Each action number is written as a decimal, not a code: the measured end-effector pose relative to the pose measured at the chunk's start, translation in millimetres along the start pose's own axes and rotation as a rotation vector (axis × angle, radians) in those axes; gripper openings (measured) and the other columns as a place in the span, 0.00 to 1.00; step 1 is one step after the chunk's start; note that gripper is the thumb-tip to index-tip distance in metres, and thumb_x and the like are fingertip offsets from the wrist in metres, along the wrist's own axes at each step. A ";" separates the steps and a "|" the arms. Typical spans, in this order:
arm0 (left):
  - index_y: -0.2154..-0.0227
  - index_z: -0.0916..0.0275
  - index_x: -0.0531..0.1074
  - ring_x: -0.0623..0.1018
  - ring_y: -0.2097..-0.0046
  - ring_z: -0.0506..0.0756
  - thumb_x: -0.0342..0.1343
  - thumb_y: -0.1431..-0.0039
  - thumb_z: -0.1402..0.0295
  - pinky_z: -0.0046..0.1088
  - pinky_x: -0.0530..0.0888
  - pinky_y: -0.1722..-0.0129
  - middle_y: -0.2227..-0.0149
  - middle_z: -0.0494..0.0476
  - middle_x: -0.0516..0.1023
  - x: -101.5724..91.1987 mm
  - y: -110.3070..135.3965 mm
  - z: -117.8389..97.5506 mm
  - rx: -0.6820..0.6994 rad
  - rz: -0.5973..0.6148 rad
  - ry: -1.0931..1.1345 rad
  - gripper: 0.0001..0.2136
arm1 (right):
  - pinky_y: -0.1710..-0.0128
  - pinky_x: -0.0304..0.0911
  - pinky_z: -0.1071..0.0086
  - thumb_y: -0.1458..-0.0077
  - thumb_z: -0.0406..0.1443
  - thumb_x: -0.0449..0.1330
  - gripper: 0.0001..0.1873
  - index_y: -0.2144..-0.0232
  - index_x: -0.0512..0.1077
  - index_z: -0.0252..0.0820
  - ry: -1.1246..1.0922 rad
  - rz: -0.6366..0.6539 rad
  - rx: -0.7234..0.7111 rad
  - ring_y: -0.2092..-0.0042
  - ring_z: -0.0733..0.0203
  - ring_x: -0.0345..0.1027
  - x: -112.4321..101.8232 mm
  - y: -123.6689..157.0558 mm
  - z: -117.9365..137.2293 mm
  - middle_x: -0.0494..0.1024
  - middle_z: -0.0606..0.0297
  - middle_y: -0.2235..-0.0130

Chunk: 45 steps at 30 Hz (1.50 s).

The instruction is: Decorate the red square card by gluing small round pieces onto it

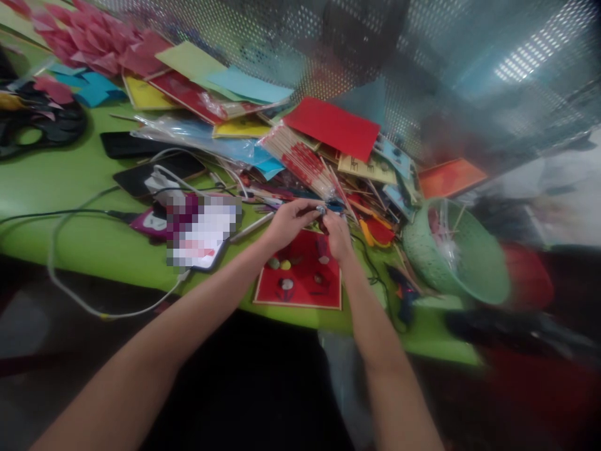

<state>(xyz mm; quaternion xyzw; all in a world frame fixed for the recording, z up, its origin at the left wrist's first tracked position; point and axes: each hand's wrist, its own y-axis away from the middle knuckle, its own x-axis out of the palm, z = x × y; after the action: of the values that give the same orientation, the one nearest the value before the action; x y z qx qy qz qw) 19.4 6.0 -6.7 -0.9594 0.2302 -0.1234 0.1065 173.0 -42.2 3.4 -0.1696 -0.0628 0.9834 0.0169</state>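
Observation:
Both my hands meet over a red card [300, 275] that lies on the green table [84, 188] and carries several small round pieces. My left hand [288, 222] is closed in a pinch on a small blue and silver object [328, 207]. My right hand [337, 237] has its fingers curled and touches the same small object from the right. What the object is, I cannot make out.
A heap of coloured paper sheets [331, 125], sticks and cards fills the table behind my hands. A green basket [462, 263] stands at the right. Phones [159, 172], a white cable [70, 282] and a glue gun [406, 297] lie nearby.

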 end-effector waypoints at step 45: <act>0.60 0.65 0.77 0.76 0.65 0.51 0.62 0.44 0.61 0.27 0.71 0.62 0.66 0.54 0.80 0.3 -3.6 4.2 -0.089 -0.095 0.006 0.13 | 0.63 0.65 0.68 0.39 0.41 0.59 0.09 0.61 0.75 0.43 0.369 -0.265 -0.273 0.66 0.61 0.70 -11.9 4.4 19.4 0.79 0.65 0.64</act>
<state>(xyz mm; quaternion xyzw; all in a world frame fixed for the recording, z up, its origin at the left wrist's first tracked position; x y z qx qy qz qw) 22.4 9.6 -9.7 -0.9726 0.1902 -0.1208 0.0570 177.7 -49.6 24.9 -0.3372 -0.2126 0.9073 0.1337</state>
